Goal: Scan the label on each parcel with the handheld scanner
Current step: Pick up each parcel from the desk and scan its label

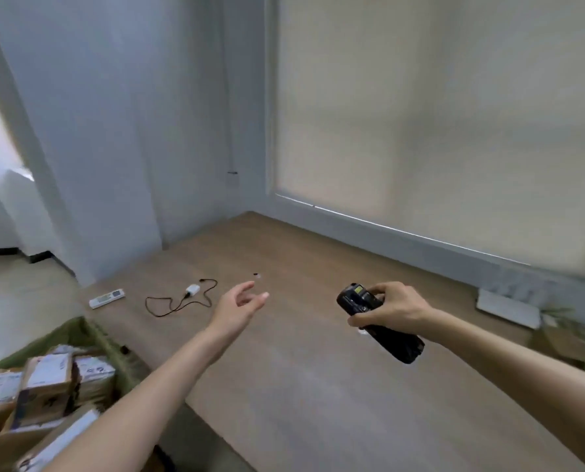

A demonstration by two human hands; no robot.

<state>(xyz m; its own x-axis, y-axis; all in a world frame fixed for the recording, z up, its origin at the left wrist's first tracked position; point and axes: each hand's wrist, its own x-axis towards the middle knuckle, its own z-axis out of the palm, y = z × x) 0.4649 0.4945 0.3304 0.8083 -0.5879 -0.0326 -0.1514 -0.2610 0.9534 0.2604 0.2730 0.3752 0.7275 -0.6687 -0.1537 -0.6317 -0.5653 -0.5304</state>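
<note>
My right hand grips a black handheld scanner above the wooden table, its head pointing up and to the left. My left hand hovers over the table's middle with relaxed fingers and holds nothing. Several cardboard parcels with white labels lie piled in a green bin at the lower left, beside the table's edge and under my left forearm.
A white remote and a white charger with a dark cable lie at the table's far left. A small dark speck sits beyond my left hand. A white flat object lies at the right by the blind-covered window.
</note>
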